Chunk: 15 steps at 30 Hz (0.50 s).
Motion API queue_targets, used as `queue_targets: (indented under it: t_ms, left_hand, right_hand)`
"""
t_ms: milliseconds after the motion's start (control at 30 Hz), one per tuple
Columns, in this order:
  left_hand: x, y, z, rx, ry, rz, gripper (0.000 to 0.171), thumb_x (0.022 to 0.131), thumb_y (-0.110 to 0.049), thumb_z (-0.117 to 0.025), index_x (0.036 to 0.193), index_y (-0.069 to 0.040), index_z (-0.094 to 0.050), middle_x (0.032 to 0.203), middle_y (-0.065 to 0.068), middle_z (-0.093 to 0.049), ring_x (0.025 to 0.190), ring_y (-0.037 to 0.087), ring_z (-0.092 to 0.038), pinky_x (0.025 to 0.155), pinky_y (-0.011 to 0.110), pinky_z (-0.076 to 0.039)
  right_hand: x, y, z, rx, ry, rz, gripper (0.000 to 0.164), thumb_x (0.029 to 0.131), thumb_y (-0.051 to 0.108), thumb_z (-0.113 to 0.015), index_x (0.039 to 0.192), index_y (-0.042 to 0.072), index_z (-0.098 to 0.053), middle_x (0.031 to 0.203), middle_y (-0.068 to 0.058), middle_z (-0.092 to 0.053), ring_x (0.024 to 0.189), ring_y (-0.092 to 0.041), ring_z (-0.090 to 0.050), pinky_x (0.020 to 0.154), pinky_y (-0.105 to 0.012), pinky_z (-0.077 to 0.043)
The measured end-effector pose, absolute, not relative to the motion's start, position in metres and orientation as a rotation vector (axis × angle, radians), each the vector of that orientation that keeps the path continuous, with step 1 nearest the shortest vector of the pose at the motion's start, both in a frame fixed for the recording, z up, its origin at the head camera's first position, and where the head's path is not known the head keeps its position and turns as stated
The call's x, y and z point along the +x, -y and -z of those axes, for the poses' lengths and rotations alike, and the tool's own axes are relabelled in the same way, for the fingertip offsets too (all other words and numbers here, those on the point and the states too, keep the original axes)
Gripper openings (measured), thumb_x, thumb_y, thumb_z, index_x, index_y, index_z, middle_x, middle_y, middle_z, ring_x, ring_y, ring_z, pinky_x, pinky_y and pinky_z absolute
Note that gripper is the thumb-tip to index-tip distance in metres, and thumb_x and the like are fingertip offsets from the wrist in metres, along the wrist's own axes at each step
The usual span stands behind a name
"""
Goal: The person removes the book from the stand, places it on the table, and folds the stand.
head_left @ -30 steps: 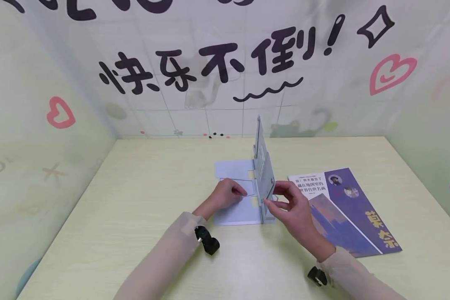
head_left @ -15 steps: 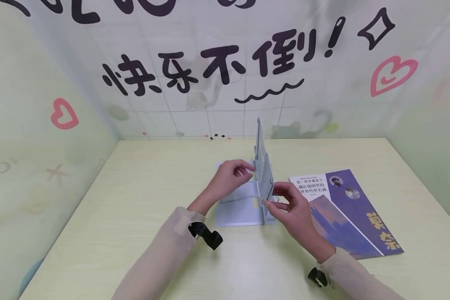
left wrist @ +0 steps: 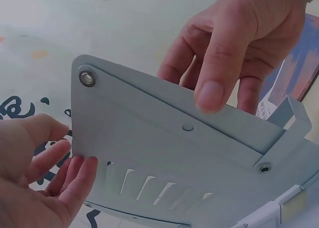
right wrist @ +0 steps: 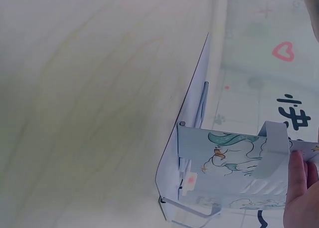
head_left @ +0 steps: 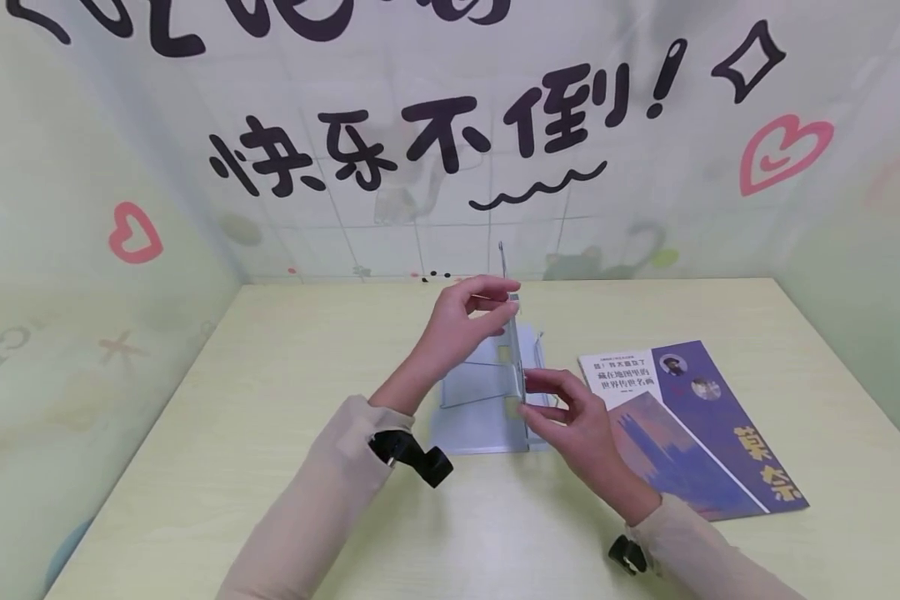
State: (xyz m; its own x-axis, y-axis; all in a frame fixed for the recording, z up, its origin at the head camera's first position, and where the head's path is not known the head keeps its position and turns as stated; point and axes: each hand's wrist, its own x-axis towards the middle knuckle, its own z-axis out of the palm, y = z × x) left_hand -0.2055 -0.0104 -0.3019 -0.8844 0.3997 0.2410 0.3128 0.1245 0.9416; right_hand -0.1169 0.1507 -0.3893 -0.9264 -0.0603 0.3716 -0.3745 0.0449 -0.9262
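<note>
Pinching the raised panel (left wrist: 144,143) with the right hand (head_left: 573,421), touching its edge with relaxed fingers of the left hand (head_left: 461,321).

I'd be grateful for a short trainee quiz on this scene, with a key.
1. Multiple choice: what lies on the table to the right of the stand?
A) a cup
B) a book
C) a pair of scissors

2. True or false: the stand's panel is raised from its base.

3. Fill in: in the head view, the ____ hand is nearer the book.

Key:
1. B
2. True
3. Right: the right hand is nearer.
</note>
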Motion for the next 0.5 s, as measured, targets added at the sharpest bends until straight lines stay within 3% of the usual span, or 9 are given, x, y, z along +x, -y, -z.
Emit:
queue_targets:
  t_ms: [167, 367, 500]
  left_hand:
    - [-0.201, 0.018, 0.301, 0.543, -2.267, -1.935, 0.031, 0.087, -0.007, -0.061, 0.117, 0.001, -0.059, 0.111, 0.012, -0.054, 0.097, 0.021, -0.057, 0.072, 0.030, -0.054]
    - [-0.198, 0.032, 0.303, 0.342, -2.211, -2.036, 0.032, 0.086, -0.002, -0.061, 0.117, 0.005, -0.058, 0.105, 0.016, -0.056, 0.093, 0.023, -0.059, 0.072, 0.031, -0.054]
    - [-0.196, 0.045, 0.306, 0.224, -2.210, -2.065, 0.031, 0.085, -0.002, -0.061, 0.115, 0.003, -0.061, 0.103, 0.015, -0.056, 0.092, 0.022, -0.059, 0.073, 0.031, -0.054]
  right_hand:
    - [-0.116, -0.145, 0.386, 0.504, 2.129, -1.926, 0.037, 0.079, -0.003, -0.068, 0.115, 0.001, -0.060, 0.109, -0.011, -0.058, 0.101, -0.023, -0.058, 0.078, -0.030, -0.052]
    - [-0.111, -0.130, 0.368, 0.584, 2.144, -1.838, 0.036, 0.075, -0.012, -0.067, 0.110, -0.010, -0.059, 0.105, -0.019, -0.059, 0.096, -0.026, -0.058, 0.078, -0.039, -0.052]
    - [-0.115, -0.123, 0.369, 0.603, 2.168, -1.850, 0.034, 0.075, -0.010, -0.068, 0.108, -0.009, -0.061, 0.102, -0.018, -0.059, 0.095, -0.030, -0.057, 0.078, -0.039, -0.052]
